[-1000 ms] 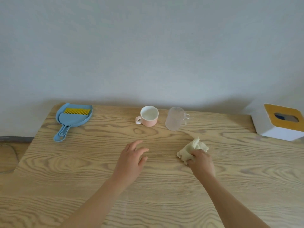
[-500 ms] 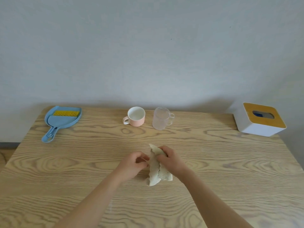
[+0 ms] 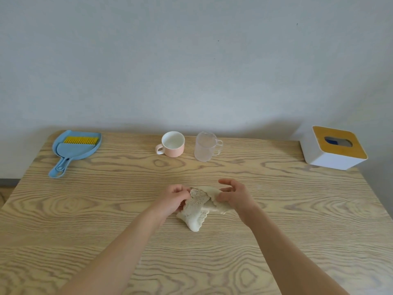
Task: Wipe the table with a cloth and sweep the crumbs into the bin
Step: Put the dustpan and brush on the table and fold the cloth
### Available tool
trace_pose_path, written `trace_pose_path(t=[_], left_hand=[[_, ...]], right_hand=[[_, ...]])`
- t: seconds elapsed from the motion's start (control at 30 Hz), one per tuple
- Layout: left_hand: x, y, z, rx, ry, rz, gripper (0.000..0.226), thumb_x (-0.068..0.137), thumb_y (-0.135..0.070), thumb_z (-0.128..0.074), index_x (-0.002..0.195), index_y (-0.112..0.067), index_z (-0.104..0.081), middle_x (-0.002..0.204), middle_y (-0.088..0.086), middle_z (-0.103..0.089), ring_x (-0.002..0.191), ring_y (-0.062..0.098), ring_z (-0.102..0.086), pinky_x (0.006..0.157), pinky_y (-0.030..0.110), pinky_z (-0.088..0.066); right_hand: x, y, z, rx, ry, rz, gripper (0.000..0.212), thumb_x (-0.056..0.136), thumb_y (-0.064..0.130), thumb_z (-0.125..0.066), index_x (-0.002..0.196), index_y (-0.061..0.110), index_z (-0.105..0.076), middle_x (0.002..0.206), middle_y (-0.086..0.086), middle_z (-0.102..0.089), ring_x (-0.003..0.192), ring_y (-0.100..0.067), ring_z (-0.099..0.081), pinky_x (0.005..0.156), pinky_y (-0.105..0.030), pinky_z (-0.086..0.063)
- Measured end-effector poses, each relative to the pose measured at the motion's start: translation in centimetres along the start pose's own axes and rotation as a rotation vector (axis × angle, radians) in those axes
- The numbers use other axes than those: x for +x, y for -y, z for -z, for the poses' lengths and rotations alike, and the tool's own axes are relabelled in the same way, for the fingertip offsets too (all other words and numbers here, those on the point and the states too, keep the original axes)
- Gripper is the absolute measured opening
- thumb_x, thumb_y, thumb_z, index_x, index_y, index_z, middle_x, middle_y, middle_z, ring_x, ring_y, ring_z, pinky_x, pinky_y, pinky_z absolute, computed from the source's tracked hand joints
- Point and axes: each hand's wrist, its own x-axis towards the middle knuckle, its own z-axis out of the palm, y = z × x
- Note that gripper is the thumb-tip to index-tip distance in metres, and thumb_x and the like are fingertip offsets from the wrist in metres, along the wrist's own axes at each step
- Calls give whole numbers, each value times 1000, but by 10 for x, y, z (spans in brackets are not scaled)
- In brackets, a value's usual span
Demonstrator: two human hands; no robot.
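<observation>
A crumpled cream cloth [image 3: 196, 211] hangs between both hands over the middle of the wooden table [image 3: 85, 209], its lower corner touching the surface. My left hand [image 3: 173, 199] pinches the cloth's left edge. My right hand [image 3: 235, 195] grips its right side, index finger raised. A blue dustpan [image 3: 74, 150] with a yellow-bristled brush lies at the far left corner. I see no crumbs and no bin.
A pink mug [image 3: 172, 143] and a clear glass cup [image 3: 206, 149] stand side by side at the table's back edge. A white tissue box [image 3: 332, 147] with a yellow top sits at the far right. A plain wall rises behind the table.
My right hand brought the cloth from the right to the table's middle, my left hand took hold of it, and the two hands have pulled it wider apart.
</observation>
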Motion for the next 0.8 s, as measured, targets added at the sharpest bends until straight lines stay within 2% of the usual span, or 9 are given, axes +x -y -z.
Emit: trace_pose_path(t=[0.07, 0.17, 0.23, 0.3, 0.4, 0.5, 0.57, 0.7, 0.8], left_hand=[[5, 0, 1, 18, -28, 2, 8, 82, -8, -55, 81, -1, -58, 97, -2, -68, 75, 21, -49, 65, 35, -42], [11, -1, 3, 14, -59, 16, 10, 82, -6, -51, 85, 3, -56, 104, -15, -67, 77, 21, -44, 63, 35, -36], [13, -1, 4, 21, -78, 58, 22, 82, -9, -50, 95, 7, -57, 94, -8, -67, 76, 22, -45, 66, 36, -36], [14, 0, 6, 19, -92, 106, 28, 81, -14, -49, 100, 0, -62, 84, 3, -63, 74, 22, -48, 66, 36, -37], [14, 2, 8, -10, -56, 148, 18, 78, -22, -58, 92, -12, -65, 84, 4, -60, 75, 21, -51, 69, 34, -38], [12, 3, 12, 34, -55, 131, 28, 72, -28, -76, 98, -23, -66, 93, 0, -67, 83, 20, -61, 71, 30, -47], [10, 3, 18, -8, -74, 117, 28, 73, -20, -76, 100, -22, -67, 85, 0, -66, 72, 15, -58, 67, 29, -48], [2, -6, 38, -146, -30, 132, 33, 79, -2, -61, 109, -17, -61, 81, 5, -61, 59, 14, -52, 56, 29, -45], [-4, -12, 57, -145, -24, 94, 52, 75, 0, -61, 120, -26, -54, 94, 9, -62, 62, 14, -49, 59, 29, -42]], right_hand=[[1, 0, 2, -31, -62, 19, 38, 75, -3, -61, 106, 18, -67, 96, -11, -69, 83, -22, -63, 78, -36, -56], [-3, 5, 1, -101, -109, 62, 26, 84, 6, -56, 99, 23, -69, 92, -4, -69, 78, -14, -58, 68, -26, -50], [-5, 7, 0, -125, -66, 80, 19, 85, 20, -63, 103, 25, -67, 96, 0, -67, 83, -10, -58, 65, -19, -44], [-7, 6, -3, -165, 58, 68, 37, 78, 25, -74, 112, 28, -61, 103, 2, -64, 91, -8, -58, 66, -17, -41], [-7, 3, -12, -310, 137, 53, 58, 72, 5, -73, 122, 28, -56, 112, 1, -58, 93, -9, -55, 66, -16, -43], [-8, 8, -21, -371, 14, 127, 39, 80, 5, -58, 115, 22, -62, 100, 2, -62, 82, -10, -56, 64, -16, -46], [-6, 11, -24, -336, -33, 159, 29, 81, 9, -57, 106, 22, -68, 85, 3, -64, 74, -12, -57, 67, -24, -48], [-7, 27, -31, -211, 54, 194, 19, 85, 9, -58, 91, 21, -72, 82, -7, -70, 74, -10, -58, 74, -27, -48], [-8, 45, -41, -157, 95, 278, 21, 86, 7, -57, 88, 20, -72, 77, 2, -68, 75, -7, -56, 76, -25, -45]])
